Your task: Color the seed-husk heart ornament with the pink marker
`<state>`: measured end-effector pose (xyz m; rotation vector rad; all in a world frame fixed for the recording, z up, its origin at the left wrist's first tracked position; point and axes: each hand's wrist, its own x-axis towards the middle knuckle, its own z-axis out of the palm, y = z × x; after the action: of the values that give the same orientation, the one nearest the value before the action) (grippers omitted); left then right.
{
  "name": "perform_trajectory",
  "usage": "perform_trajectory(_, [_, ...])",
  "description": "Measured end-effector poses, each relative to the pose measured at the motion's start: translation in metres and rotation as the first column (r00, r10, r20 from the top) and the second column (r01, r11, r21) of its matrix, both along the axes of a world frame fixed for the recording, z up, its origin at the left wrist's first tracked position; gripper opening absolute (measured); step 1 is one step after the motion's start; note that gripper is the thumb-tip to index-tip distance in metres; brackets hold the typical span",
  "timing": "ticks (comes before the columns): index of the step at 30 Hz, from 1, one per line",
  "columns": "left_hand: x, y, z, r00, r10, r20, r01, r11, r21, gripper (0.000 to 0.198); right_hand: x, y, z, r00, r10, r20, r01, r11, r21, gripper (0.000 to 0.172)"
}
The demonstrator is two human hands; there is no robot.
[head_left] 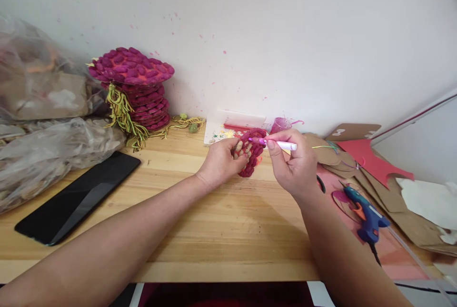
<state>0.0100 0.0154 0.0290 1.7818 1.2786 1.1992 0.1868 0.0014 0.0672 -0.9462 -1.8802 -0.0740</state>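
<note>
A piece covered in peanut shells [253, 162], most coloured magenta and several still tan, is gripped along its left side by my left hand [223, 162]. My right hand [293, 162] pinches a white-handled paintbrush [286, 145], whose pink-stained tip lies at the upper part of the piece. Behind the hands stands a pink-smeared plastic cup [282, 124] with a pink stick leaning over its rim. A white tray [211, 131] with small star-shaped bits is partly hidden behind the piece.
At left, magenta shell-covered discs [132, 71] are stacked near plastic bags [53, 150] and a black phone [78, 197]. To the right lie a blue glue gun [369, 216], a red paper cutout [374, 157] and brown cardboard pieces [383, 190]. A wall [285, 35] rises behind the wooden table [228, 235].
</note>
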Motion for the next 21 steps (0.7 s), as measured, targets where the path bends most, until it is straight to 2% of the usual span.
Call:
perform_trajectory(3, [-0.0001,0.0004,-0.0006,1.0,0.008,-0.006,-0.008,1.0,0.015,0.02,0.0008,0.0007,-0.0006,0.998,0.052,-0.019,-0.052,0.998,-0.045,0.004])
perform_trajectory(8, [0.0004,0.0007,-0.0008,1.0,0.005,0.018,-0.005,1.0,0.0,0.022,0.0029,0.0032,-0.0033,0.998,0.004,-0.07,-0.009,0.997,-0.071,0.005])
perform_trajectory(12, [0.0006,0.001,-0.0011,1.0,0.008,0.014,-0.009,1.0,0.009,0.026,0.0029,0.0036,-0.006,0.992,0.078,-0.103,-0.094,0.982,-0.162,0.008])
perform_trajectory(18, [-0.0005,0.0028,-0.0029,1.0,0.004,0.022,-0.004,1.0,-0.007,0.027,0.004,0.0064,-0.0072,0.994,-0.009,-0.108,-0.005,0.992,-0.127,0.01])
perform_trajectory(21, [-0.001,0.0032,-0.0032,1.0,0.007,0.022,-0.007,1.0,-0.004,0.028,0.003,0.005,-0.0062,0.991,0.041,-0.125,-0.06,0.987,-0.152,0.011])
